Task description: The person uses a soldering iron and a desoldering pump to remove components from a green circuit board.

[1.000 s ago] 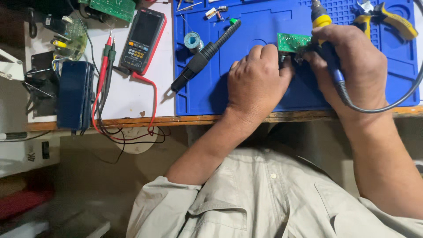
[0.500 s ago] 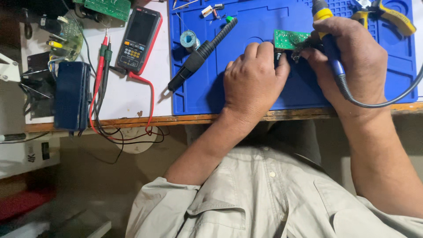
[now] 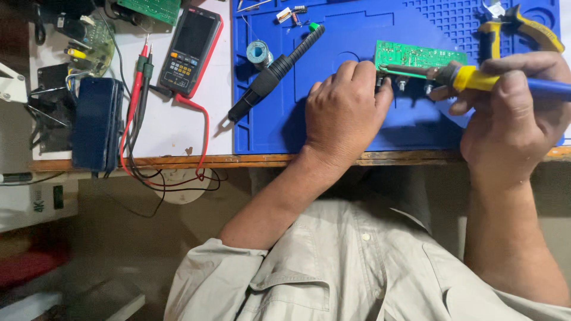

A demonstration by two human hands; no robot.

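We see a small green circuit board [image 3: 419, 55] lying flat on the blue work mat [image 3: 357, 125], toward the mat's far right corner; we judge it light, stiff and fragile, best steadied by its bare edges and not by the components or solder side. Our left hand [image 3: 348, 110] rests on the mat with fingers curled, fingertips pressing the board's near left edge. Our right hand [image 3: 514, 116] is closed around a soldering iron [image 3: 476, 77] with yellow collar and blue handle, its thin shaft laid along the board's near edge, the tip close to the left fingertips. Yellow-handled pliers [image 3: 517, 30] lie at the mat's far right corner. A black desoldering pump [image 3: 273, 74] and a solder spool [image 3: 259, 52] sit near the mat's far left edge. Beyond the mat's left edge, on the white benchtop [image 3: 172, 131], lie a red-cased multimeter [image 3: 191, 50] with red and black probes [image 3: 140, 77] and a dark blue box [image 3: 95, 122] at the bench's near edge
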